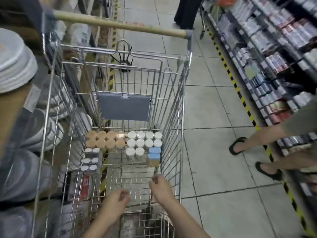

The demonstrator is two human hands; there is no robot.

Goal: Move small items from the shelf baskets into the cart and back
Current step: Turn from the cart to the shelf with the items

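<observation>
Two bare hands reach down into a wire shopping cart (173,117) made of thin, shiny metal rods crossed in a grid. The left hand (118,201) hangs over the cart floor with its fingers loosely curled and nothing visible in them. The right hand (160,186) sits just beside it, a little farther in and near the right wall; its fingers are bent, and motion blur hides whether they pinch anything.

At the far end of the cart floor the small items stand in tidy rows. Round jars with tan lids (105,139) form a block on the left, and round jars with white lids (144,142) form a larger block touching it on the right. Two containers with squarish blue caps (154,154) stand at the right wall, just ahead of the right hand. Packs of small clear boxes with white rectangular tops (91,159) line the left wall. A flat grey plastic flap (123,107) hangs on the cart's end panel, below a smooth beige handle bar (120,24).

The pale tile floor (214,103) has a yellow-and-black striped line. Shelves of packaged goods (267,57) run along the right, where another person's feet wear black flip-flops (238,146). Stacked round white plates (15,60) sit at left.
</observation>
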